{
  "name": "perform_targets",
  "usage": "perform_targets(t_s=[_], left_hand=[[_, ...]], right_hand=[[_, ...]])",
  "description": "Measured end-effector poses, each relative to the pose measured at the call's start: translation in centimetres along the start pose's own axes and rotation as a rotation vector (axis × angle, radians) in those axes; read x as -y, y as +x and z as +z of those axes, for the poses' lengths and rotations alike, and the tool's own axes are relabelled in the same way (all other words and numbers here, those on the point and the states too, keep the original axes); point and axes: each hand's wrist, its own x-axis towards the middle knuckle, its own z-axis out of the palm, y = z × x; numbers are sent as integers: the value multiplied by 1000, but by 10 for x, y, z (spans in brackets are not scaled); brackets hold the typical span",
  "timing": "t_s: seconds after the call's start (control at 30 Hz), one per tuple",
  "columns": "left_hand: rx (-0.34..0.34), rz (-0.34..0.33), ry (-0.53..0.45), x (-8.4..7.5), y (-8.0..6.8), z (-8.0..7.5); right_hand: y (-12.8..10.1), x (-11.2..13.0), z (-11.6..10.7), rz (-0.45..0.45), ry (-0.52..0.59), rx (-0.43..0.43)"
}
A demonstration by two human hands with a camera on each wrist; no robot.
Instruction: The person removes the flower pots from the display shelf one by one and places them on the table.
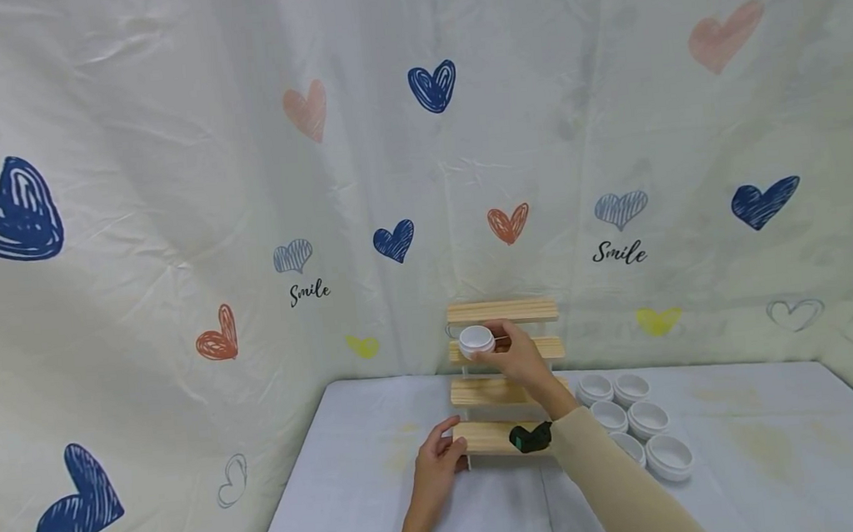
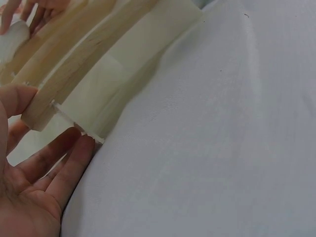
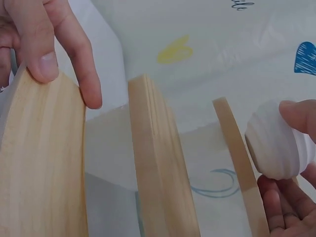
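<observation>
My right hand (image 1: 518, 357) pinches a small white jar (image 1: 477, 340) at the second tier of the stepped wooden rack (image 1: 506, 377), its round face turned toward me, axis roughly level. My left hand (image 1: 436, 464), fingers relaxed, steadies the bottom step's left end on the surface (image 1: 354, 489).

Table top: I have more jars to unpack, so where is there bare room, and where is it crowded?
The table is bare left of the wooden tiered rack, beyond the left hand on its bottom step. The far right corner is bare too. Crowded: the white jars right of the rack, beside the right hand holding a jar.
</observation>
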Motion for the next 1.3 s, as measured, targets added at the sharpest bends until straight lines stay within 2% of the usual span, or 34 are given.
perform_targets(t_s=[0.2, 0.47, 0.7, 0.93, 1.3], left_hand=[[4, -10, 12, -2, -1, 0], [0, -19, 19, 2, 0, -1], [-2, 2, 25, 3, 0, 0], [-8, -10, 25, 1, 0, 1], [-6, -14, 15, -3, -2, 0]], right_hand=[[-6, -1, -5, -39, 42, 26], [-21, 2, -14, -41, 47, 62], [-38, 0, -26, -35, 58, 57], [-52, -1, -37, -47, 52, 46], [-71, -4, -43, -11, 50, 45]])
